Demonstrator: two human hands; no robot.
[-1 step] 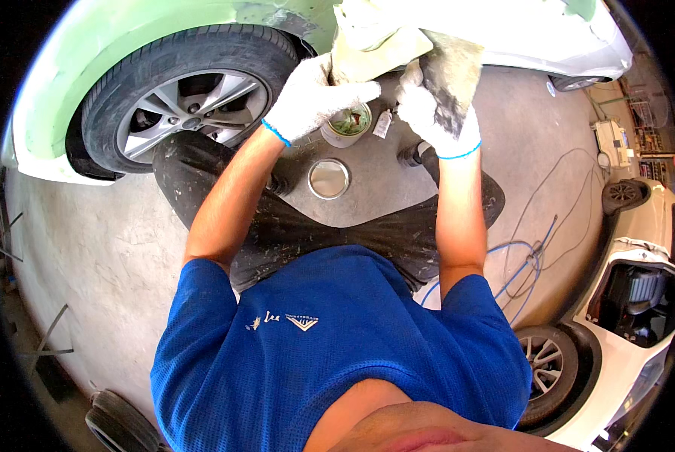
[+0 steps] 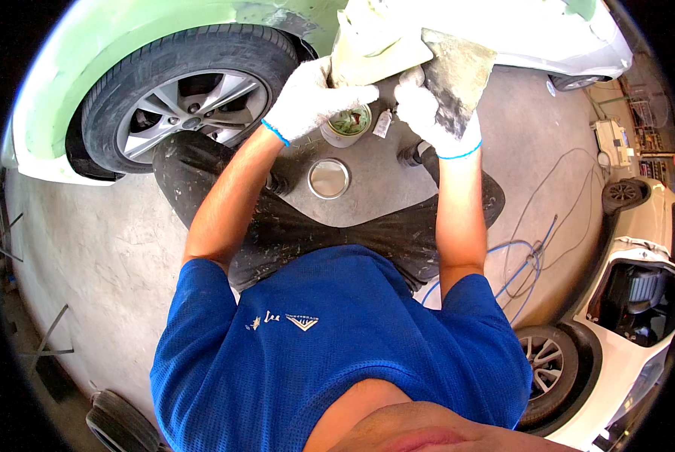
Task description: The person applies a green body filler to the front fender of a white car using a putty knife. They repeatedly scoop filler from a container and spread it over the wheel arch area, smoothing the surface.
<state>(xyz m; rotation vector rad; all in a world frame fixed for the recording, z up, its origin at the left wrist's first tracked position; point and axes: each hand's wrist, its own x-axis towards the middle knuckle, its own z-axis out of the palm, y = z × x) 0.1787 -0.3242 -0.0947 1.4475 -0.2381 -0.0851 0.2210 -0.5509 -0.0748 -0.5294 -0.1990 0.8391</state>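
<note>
My left hand point(image 2: 307, 102), in a white knit glove with a blue cuff, is closed on the edge of a pale yellow-green board point(image 2: 367, 60). A lump of pale paste point(image 2: 364, 30) appears to lie on this board, though glare washes out its far part. In another white glove, my right hand point(image 2: 431, 113) grips a flat, grey, smeared putty spreader point(image 2: 461, 68), tilted up beside the board. Below the hands stands an open can point(image 2: 345, 139) with greenish smears inside. Next to it lies a small white tube point(image 2: 382, 123). A round metal lid point(image 2: 328, 179) rests nearer me.
A car with a green-coated body panel point(image 2: 44, 113) and a wheel point(image 2: 194, 113) stands close on my left. Blue hose point(image 2: 533, 260) and thin cable coil on the floor to the right. Another car point(image 2: 616, 301) is at far right, and tyres point(image 2: 119, 422) lie at lower left.
The putty spreader has tilted slightly to the right, its far corner moving outward from the board. My left hand and the board have barely shifted.
</note>
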